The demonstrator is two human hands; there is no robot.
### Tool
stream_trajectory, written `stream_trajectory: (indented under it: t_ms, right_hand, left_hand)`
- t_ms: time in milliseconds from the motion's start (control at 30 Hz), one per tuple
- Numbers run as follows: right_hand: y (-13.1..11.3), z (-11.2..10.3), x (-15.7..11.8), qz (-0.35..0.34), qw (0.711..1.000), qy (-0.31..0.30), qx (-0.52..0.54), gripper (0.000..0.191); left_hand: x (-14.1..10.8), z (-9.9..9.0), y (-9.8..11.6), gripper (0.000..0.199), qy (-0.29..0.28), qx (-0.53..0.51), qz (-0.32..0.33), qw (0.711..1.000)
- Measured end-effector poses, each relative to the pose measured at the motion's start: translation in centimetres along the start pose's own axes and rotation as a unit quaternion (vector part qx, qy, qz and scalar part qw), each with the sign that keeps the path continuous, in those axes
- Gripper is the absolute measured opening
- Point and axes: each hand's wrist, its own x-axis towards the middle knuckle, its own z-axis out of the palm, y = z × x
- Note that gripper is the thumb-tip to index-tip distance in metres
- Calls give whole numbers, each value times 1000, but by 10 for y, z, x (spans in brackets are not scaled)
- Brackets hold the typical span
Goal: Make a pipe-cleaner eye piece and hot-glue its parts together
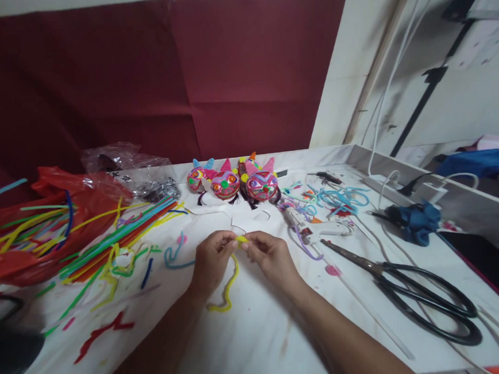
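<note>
Both hands meet over the middle of the white tabletop, pinching one yellow pipe cleaner point(227, 292). My left hand point(212, 261) has thumb and fingers closed on it from the left. From the right, my right hand point(272, 258) grips the same piece, fingertips close to the left ones. A short yellow bit shows between the fingertips, while the loose tail hangs below my left hand and curls onto the table. Beside my left hand lies a blue pipe cleaner point(180, 263). How the yellow strand is bent inside the fingers is hidden.
Colourful stuffed animal heads point(261, 185) stand at the back. On the left are a red plastic bag point(31, 267) and bundled pipe cleaners point(123, 231). To the right lie a glue gun point(317, 228), large black-handled scissors point(413, 289), a phone point(489, 269) and cables.
</note>
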Motion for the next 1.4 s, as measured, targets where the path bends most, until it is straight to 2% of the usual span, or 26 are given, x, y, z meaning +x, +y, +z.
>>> stream_trajectory:
  t_ms: [100,333,533,700,800,1000,1100,1300,1400]
  right_hand:
    - [0,0,-2,5,1000,-3,-22,24]
    - [0,0,-2,13,1000,5,-5,24]
    - [-2,-3,3,31,999,-16,6,28]
    - [-5,-5,5,50,999,3,11,29]
    - [-8,-4,4,56,998,8,14,27]
    - [-10,-2,4,54,998,18,23,23]
    - [-9,-2,3,56,998,23,25,21]
    - [-7,0,1,45,998,47,14,19]
    - [-7,1,0,35,998,57,20,20]
  left_hand:
    - [-2,1,2,14,-3,4,3,1000]
    - [-2,1,5,21,-19,-81,-37,996]
    - [0,-4,5,18,-21,-20,1,1000]
    - [2,-3,6,20,-49,-44,-39,997]
    - [2,-3,4,23,-56,-20,-45,997]
    - [1,-4,-5,24,-64,83,12,994]
    - [-1,-3,-5,22,-54,95,28,994]
    - [-7,1,3,16,-17,127,122,984]
    - [-9,3,6,15,-16,120,117,986]
